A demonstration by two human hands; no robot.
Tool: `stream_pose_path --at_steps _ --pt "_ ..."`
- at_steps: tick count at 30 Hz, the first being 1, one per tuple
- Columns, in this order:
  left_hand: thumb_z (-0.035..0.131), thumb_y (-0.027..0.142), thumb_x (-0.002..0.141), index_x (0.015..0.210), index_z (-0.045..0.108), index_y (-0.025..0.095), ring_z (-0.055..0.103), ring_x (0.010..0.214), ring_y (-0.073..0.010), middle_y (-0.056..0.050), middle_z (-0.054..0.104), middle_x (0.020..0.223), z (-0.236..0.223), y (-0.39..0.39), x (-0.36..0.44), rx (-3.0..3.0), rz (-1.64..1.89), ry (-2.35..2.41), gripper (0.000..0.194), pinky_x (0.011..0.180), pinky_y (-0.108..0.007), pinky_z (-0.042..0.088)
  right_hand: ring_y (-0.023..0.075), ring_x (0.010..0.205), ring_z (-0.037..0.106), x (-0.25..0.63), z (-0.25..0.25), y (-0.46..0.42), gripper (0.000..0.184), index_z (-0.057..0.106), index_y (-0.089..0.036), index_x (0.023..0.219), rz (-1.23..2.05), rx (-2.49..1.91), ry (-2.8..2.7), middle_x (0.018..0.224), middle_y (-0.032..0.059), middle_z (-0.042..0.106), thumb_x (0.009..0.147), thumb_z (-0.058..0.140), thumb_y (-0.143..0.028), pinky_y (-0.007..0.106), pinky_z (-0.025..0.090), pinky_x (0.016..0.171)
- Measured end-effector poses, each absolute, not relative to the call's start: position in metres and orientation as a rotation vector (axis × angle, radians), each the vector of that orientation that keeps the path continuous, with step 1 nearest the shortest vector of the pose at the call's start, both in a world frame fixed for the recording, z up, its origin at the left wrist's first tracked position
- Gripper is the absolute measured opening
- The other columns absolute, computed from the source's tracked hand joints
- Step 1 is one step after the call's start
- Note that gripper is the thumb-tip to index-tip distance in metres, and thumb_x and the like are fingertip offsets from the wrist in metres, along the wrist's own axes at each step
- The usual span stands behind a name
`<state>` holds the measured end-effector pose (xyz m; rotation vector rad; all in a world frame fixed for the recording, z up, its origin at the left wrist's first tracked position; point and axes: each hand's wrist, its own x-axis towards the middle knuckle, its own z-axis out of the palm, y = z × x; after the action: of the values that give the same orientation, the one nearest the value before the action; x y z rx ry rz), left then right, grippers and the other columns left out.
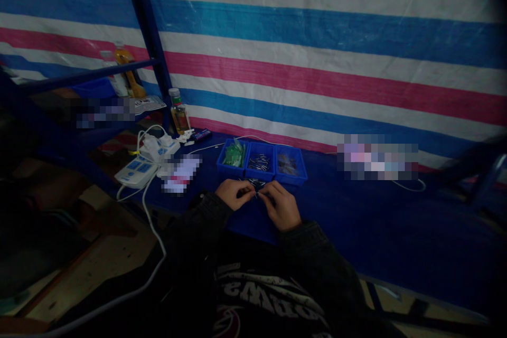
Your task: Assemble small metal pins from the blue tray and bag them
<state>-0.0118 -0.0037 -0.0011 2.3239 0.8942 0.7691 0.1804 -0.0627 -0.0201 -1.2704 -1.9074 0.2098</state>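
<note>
My left hand and my right hand meet above the blue table, fingertips pinched close together. Between them is something thin and small, too dim to name. Just behind the fingers lies a small pile of dark, slim metal pieces, partly hidden by my hands. Three joined blue bins stand beyond it. Green plastic pieces fill the left bin. Dark metal pins or screws lie in the middle bin. The right bin has small brownish pieces, hard to make out.
A white power strip with plugs and a trailing white cable is at left, beside a lit, blurred phone. A drink bottle stands near the blue metal post. Striped sheeting hangs behind the blue table.
</note>
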Motion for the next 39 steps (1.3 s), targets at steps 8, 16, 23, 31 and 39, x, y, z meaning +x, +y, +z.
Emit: stream_pose_path --at_steps 8,16,23,31,39 --pt "0.061 0.025 0.086 0.088 0.072 0.016 0.059 0.059 -0.0105 -0.001 0.072 0.073 0.0020 -0.0037 -0.0127 2.339 0.740 0.836 0.014 0.058 -0.019 0.043 0.0176 0.086 0.064 0.1797 -0.0191 -0.0638 0.016 0.064 -0.024 0.094 0.247 -1.265 -1.963 0.095 0.0047 0.065 0.096 0.048 -0.025 0.028 0.051 0.081" --pt "0.061 0.024 0.085 0.086 0.072 0.016 0.059 0.058 -0.0105 -0.001 0.071 0.072 0.0019 -0.0040 -0.0122 2.335 0.745 0.843 0.014 0.059 -0.020 0.044 0.0170 0.083 0.064 0.1794 -0.0179 -0.0633 0.019 0.064 -0.024 0.093 0.232 -1.283 -1.982 0.092 0.0043 0.065 0.098 0.046 -0.027 0.028 0.050 0.079" --pt "0.059 0.027 0.087 0.087 0.073 0.017 0.061 0.061 -0.0112 -0.002 0.072 0.074 0.0023 -0.0039 -0.0123 2.346 0.756 0.835 0.017 0.061 -0.020 0.045 0.0171 0.082 0.064 0.1793 -0.0190 -0.0630 0.022 0.063 -0.024 0.089 0.198 -1.328 -1.972 0.090 0.0039 0.065 0.099 0.044 -0.028 0.027 0.048 0.076" --pt "0.056 0.030 0.091 0.090 0.072 0.017 0.064 0.066 -0.0122 -0.002 0.072 0.073 -0.0024 -0.0026 -0.0121 2.300 0.817 0.901 0.020 0.064 -0.020 0.046 0.0179 0.083 0.064 0.1804 -0.0174 -0.0626 0.020 0.064 -0.024 0.092 0.160 -1.355 -1.898 0.093 0.0045 0.066 0.099 0.046 -0.029 0.028 0.048 0.078" --pt "0.059 0.031 0.090 0.088 0.072 0.017 0.062 0.062 -0.0112 -0.001 0.071 0.070 -0.0002 -0.0037 -0.0123 2.246 0.944 1.039 0.019 0.060 -0.019 0.043 0.0183 0.081 0.063 0.1838 -0.0150 -0.0605 0.015 0.064 -0.023 0.089 0.133 -1.382 -1.785 0.091 0.0045 0.067 0.095 0.051 -0.027 0.029 0.047 0.074"
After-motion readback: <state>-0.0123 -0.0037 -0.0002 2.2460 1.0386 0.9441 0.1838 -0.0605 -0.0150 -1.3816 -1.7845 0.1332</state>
